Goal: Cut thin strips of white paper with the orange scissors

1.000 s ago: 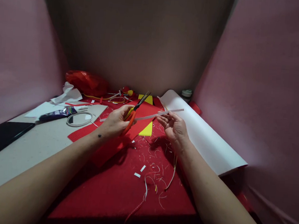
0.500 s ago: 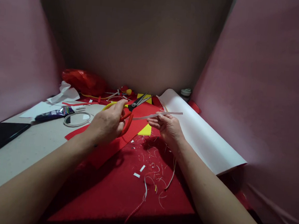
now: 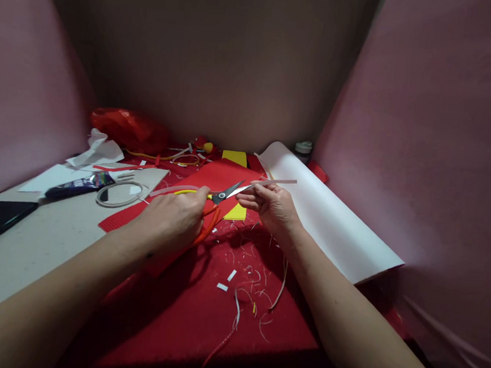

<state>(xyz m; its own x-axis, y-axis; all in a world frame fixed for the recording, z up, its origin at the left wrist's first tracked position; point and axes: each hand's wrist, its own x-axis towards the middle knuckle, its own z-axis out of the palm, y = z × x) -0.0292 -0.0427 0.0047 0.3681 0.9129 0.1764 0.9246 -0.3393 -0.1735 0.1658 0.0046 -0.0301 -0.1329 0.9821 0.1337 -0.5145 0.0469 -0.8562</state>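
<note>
My left hand [image 3: 179,215] is closed around the red and yellow handles of a pair of scissors [image 3: 221,197]. The blades are parted and point right, their tips close to the fingers of my right hand [image 3: 272,203]. Between thumb and fingers, my right hand pinches a thin pale strip [image 3: 286,181] whose end sticks out to the right. Another length of the strip shows to the left, behind the scissors; how it runs past the blades is hard to make out. Beneath both hands lies a red corrugated sheet [image 3: 212,173], with yellow paper [image 3: 235,212] beside it.
A rolled white sheet [image 3: 328,219] lies on the right. Paint tube [image 3: 77,186], ring [image 3: 119,194] and dark flat device [image 3: 0,221] rest on the grey board [image 3: 66,249] at left. Thread scraps [image 3: 259,276] litter the red cloth [image 3: 183,326]. A red bag [image 3: 128,129] stands behind.
The scissors have come down and turned flatter, their tips now near my right fingers. My right hand still pinches the strip, in nearly the same place. The view has shifted slightly.
</note>
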